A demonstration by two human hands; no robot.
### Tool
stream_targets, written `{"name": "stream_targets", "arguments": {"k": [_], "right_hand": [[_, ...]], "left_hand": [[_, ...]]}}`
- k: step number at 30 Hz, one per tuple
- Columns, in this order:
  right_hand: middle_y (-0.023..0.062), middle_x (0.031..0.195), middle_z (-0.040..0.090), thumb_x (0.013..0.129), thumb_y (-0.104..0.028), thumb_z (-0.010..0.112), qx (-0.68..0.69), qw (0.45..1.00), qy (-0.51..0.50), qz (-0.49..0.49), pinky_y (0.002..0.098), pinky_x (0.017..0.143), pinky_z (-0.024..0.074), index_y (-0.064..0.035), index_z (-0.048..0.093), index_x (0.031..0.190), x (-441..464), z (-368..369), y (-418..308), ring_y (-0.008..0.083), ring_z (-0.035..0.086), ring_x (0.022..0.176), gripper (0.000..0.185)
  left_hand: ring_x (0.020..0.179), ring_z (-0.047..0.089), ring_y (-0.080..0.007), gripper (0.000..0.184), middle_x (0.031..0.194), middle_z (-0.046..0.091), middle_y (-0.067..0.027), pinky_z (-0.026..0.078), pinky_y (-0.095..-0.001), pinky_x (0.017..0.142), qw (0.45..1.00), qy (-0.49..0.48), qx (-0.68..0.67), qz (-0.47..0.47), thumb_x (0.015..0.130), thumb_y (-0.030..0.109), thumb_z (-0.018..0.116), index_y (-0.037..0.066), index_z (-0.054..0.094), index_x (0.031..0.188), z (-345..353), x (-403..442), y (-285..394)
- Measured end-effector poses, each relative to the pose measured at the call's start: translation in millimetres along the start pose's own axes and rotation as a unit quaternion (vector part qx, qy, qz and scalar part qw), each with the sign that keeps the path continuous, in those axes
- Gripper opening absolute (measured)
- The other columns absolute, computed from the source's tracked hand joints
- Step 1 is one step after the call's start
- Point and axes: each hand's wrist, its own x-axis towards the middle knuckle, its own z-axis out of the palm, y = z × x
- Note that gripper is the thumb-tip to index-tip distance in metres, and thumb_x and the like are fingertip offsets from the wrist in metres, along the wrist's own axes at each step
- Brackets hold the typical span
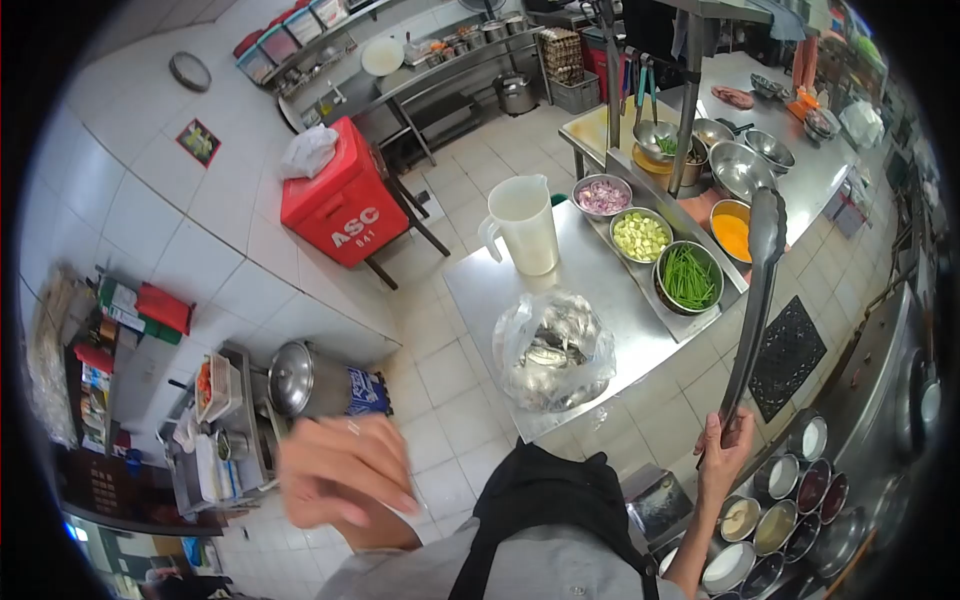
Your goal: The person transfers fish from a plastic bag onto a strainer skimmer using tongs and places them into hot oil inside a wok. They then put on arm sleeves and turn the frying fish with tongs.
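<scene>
Long dark scalloped tongs (752, 290) point upward from my right hand (728, 440), whose fingers are wrapped round their lower end. My left hand (345, 470) hangs in the air at lower left, smeared by motion; nothing shows in it, and how far its fingers are bent is unclear. On the steel table in front of me lies a clear plastic bag (553, 350) of silvery pieces, perhaps fish. Behind it stands a translucent measuring jug (524, 225). Bowls of chopped red onion (602, 196), diced green vegetable (641, 235) and cut green stalks (688, 277) line the table's right side.
A red ASC box (340, 200) stands by the left wall. Beyond the bowls are an orange-filled bowl (732, 232) and steel bowls (742, 168). Several seasoning pots (776, 525) sit at lower right. A black mat (788, 358) and a large lidded pot (292, 378) are on the floor.
</scene>
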Motion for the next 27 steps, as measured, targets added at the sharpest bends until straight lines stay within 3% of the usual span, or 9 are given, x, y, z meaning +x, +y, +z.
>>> {"name": "stream_targets", "arguments": {"k": [3,5,7,13,20,27], "right_hand": [[-0.0035,0.068,0.049,0.101,-0.016,0.065,0.011,0.998,-0.006,0.069,0.0199,0.042,0.0313,-0.0055,0.051,0.101,3,-6,12,0.0032,0.042,0.049,0.017],[-0.0041,0.065,0.048,0.102,-0.016,0.063,0.022,0.995,-0.002,0.096,0.0199,0.04,0.0297,-0.0057,0.052,0.1,1,-5,25,0.0031,0.04,0.048,0.016],[-0.0043,0.064,0.047,0.102,-0.016,0.062,0.033,0.992,0.003,0.121,0.0198,0.039,0.0286,-0.0058,0.052,0.099,-1,-5,31,0.0028,0.04,0.047,0.015],[-0.0045,0.064,0.048,0.103,-0.017,0.062,0.026,0.988,0.005,0.15,0.0195,0.04,0.029,-0.0056,0.054,0.099,-8,-11,43,0.0019,0.041,0.048,0.015],[-0.0043,0.065,0.049,0.102,-0.02,0.063,-0.011,0.989,0.012,0.15,0.02,0.042,0.0297,-0.0051,0.056,0.101,-4,-29,46,0.0025,0.042,0.05,0.016],[-0.0046,0.066,0.05,0.103,-0.026,0.064,-0.07,0.983,0.075,0.15,0.0202,0.045,0.0291,-0.0039,0.06,0.103,-18,-48,44,0.0019,0.041,0.052,0.022]], "left_hand": [[0.092,0.068,-0.0327,0.025,0.106,0.071,-0.0224,0.05,-0.0393,0.084,0.986,-0.118,-0.109,-0.035,0.093,0.006,0.066,-0.01,0.071,0.111,27,9,-35],[0.09,0.068,-0.033,0.028,0.106,0.072,-0.0228,0.051,-0.0444,0.081,0.974,-0.145,-0.161,-0.059,0.092,0.005,0.067,-0.013,0.069,0.115,52,27,-58],[0.098,0.065,-0.0326,0.029,0.111,0.07,-0.0215,0.049,-0.0431,0.086,0.961,-0.169,-0.212,-0.054,0.094,0.004,0.066,-0.009,0.068,0.119,84,43,-81],[0.104,0.063,-0.0331,0.023,0.112,0.068,-0.0173,0.049,-0.0413,0.092,0.91,-0.261,-0.299,-0.118,0.098,0.009,0.063,-0.004,0.067,0.117,163,69,-125],[0.105,0.064,-0.032,0.021,0.11,0.068,-0.0162,0.05,-0.0409,0.092,0.903,-0.286,-0.295,-0.127,0.097,0.01,0.065,-0.003,0.068,0.113,177,84,-141],[0.1,0.068,-0.0296,0.017,0.107,0.072,-0.0131,0.052,-0.0378,0.089,0.933,-0.246,-0.225,-0.136,0.094,0.006,0.068,0.0,0.071,0.11,164,82,-149]]}}
